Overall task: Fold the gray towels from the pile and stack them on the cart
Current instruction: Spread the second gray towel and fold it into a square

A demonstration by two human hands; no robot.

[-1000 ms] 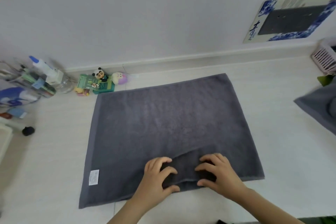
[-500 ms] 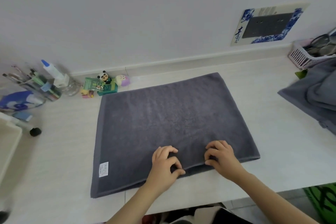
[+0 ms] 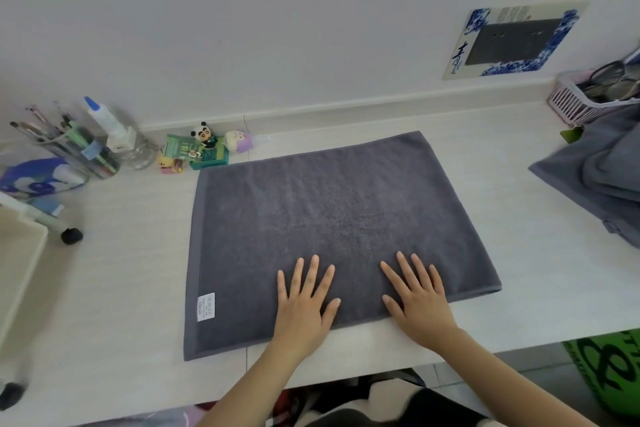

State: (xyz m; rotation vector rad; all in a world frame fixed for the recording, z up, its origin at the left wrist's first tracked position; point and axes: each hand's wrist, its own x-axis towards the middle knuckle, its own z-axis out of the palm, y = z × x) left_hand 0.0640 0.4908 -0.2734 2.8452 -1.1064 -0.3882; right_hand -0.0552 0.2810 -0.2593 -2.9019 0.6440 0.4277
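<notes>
Gray towel (image 3: pixel 332 229) lies flat on the white table (image 3: pixel 121 270), spread open as a rectangle. Long axis runs left to right across the table, skewed a little: the right end sits farther from the person than the left, so the near edge climbs toward the right. Left edge shows a flat hem band; a small white label (image 3: pixel 206 307) sits in the near-left corner, face up. Near edge lies just inside the table's front edge.

Left hand (image 3: pixel 304 308) rests palm down on the towel's near portion, fingers straight and spread, tips pointing away from the person. Nothing gripped. Forearm comes up from the lower centre of the view.

Right hand (image 3: pixel 420 302) also palm down and flat, fingers straight and fanned, tips angled slightly leftward and away. Heel of the hand sits over the towel's near edge. Holds nothing. The two hands lie side by side, apart, with bare towel between them.

Pile of gray towels (image 3: pixel 602 184) sits heaped at the table's right end, well apart from the flat towel. A pink slotted basket (image 3: pixel 575 102) stands behind the pile against the wall. At the far left: a clear cup of pens (image 3: pixel 74 149), and small toy figures (image 3: pixel 204 146) just beyond the towel's far-left corner.
</notes>
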